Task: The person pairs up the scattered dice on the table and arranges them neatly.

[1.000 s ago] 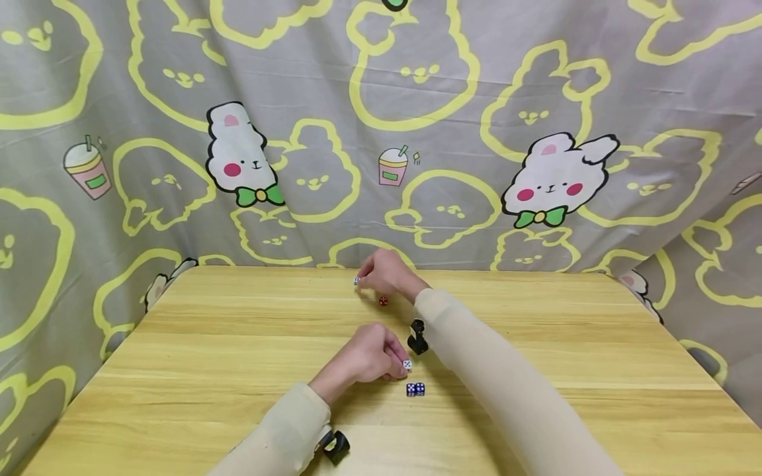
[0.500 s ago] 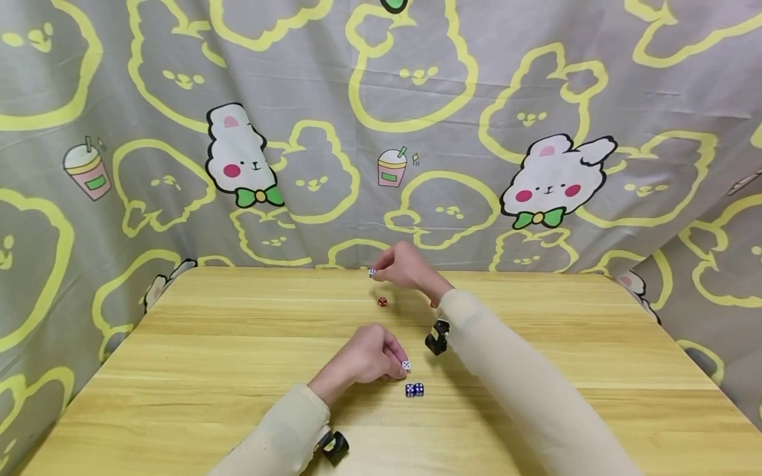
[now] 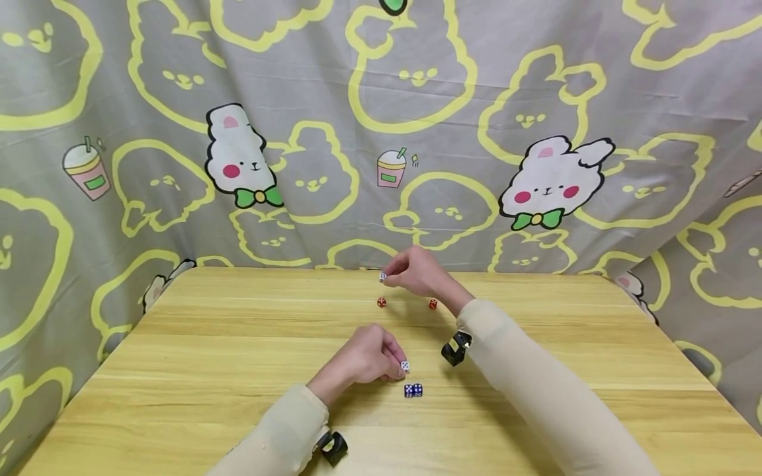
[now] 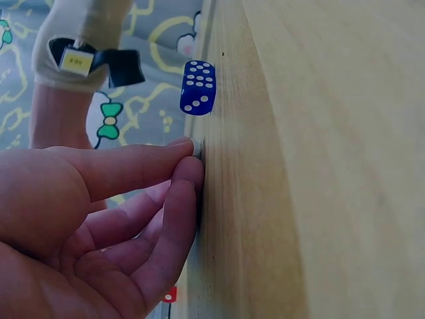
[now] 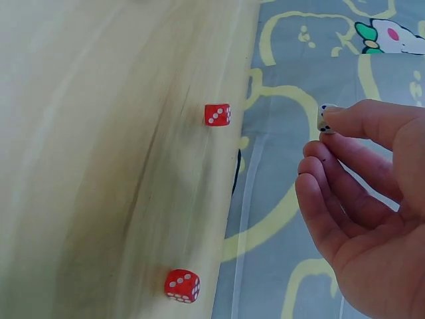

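In the head view my left hand (image 3: 370, 355) rests low at the table's middle, pinching a white die (image 3: 405, 366) between thumb and finger. Just in front of it, nearer the body, two blue dice (image 3: 413, 391) sit side by side. My right hand (image 3: 419, 272) is raised near the far edge and pinches another white die (image 3: 383, 277). Two red dice lie on the wood below that hand: a left one (image 3: 381, 302) and a right one (image 3: 433, 305). The right wrist view shows the held white die (image 5: 325, 119) well apart from the tabletop.
The wooden table (image 3: 208, 344) ends at a grey patterned cloth (image 3: 321, 218) hanging behind it. Each sleeve has a black strap at the wrist, the right one (image 3: 456, 349) above the table and the left one (image 3: 334, 448) near the front.
My right hand has moved right, carrying its white die, rising and then dipping slightly. The right red die, earlier hidden by the arm, now shows. My left hand stays put.
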A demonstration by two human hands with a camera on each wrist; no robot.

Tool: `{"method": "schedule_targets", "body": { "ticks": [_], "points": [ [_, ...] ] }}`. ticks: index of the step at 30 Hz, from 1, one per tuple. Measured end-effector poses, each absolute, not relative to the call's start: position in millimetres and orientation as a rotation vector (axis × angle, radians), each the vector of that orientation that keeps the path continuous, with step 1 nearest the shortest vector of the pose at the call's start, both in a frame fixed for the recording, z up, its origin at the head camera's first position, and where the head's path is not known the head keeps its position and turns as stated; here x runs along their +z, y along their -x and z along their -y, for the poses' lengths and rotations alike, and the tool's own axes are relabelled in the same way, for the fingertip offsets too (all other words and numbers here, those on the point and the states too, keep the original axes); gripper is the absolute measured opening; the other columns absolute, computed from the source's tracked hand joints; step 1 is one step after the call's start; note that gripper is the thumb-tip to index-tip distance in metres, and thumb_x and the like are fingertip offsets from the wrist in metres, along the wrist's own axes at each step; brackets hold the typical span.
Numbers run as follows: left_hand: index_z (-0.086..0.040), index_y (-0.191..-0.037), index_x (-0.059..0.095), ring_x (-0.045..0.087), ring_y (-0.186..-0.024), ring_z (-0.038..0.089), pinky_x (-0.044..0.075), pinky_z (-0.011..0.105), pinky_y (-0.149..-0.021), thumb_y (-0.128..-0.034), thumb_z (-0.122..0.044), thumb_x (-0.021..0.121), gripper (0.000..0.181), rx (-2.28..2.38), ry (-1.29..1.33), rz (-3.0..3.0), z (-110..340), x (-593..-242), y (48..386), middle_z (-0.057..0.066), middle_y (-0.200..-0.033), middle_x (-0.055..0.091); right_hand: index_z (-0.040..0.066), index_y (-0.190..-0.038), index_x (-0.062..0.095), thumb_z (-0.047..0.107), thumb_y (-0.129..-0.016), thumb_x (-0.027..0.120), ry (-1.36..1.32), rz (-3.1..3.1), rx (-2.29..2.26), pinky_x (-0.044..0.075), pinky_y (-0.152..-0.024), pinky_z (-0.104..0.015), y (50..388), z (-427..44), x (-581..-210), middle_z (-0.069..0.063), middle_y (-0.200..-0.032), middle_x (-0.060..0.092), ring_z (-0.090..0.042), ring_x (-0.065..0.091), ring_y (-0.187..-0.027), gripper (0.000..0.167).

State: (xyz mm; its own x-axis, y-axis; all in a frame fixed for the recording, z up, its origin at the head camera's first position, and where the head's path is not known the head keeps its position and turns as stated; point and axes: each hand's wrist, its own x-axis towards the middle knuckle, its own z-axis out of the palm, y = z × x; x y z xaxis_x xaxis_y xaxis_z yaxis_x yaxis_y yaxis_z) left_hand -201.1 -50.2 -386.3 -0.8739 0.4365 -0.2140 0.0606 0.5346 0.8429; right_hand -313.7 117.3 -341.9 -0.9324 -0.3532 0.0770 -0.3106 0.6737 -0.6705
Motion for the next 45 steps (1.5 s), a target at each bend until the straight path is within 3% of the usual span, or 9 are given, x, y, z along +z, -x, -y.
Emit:
{"method": "schedule_targets", "body": {
  "ticks": [11,34,45],
  "points": [
    [-0.004,-0.082,0.076,0.071,-0.062,0.013,0.062,0.028,-0.062,-0.0833,0.005,0.084,0.012,1.284,-0.404,-2.37,49.8,-387.8,201.0,0.004,-0.071,0.076,0.013,-0.101,0.084,0.02,-0.093,0.082,0.546,-2.811,-1.147,0.055,-0.072,-0.025,290.7,-134.2,-348.1,-0.003,-0.098,0.082,-0.013,0.071,-0.085,0.011],
    [-0.006,-0.08,0.076,0.07,-0.061,0.013,0.061,0.027,-0.06,-0.0805,0.005,0.086,0.015,1.283,-0.397,-2.397,47.7,-387.1,199.4,0.003,-0.07,0.075,0.016,-0.097,0.084,0.019,-0.089,0.085,0.394,-2.786,-1.133,0.053,-0.08,-0.03,233.4,-169.8,-365.2,0.003,-0.092,0.081,-0.01,0.067,-0.085,0.008],
    [-0.005,-0.08,0.075,0.069,-0.061,0.014,0.061,0.028,-0.06,-0.0808,0.006,0.085,0.015,1.283,-0.393,-2.396,47.4,-387.1,198.7,0.004,-0.069,0.074,0.012,-0.092,0.082,0.013,-0.089,0.084,0.314,-2.613,-1.175,0.053,-0.06,-0.028,208.5,-168.9,-373.7,0.0,-0.08,0.075,-0.014,0.065,-0.068,0.004]
  ]
}}
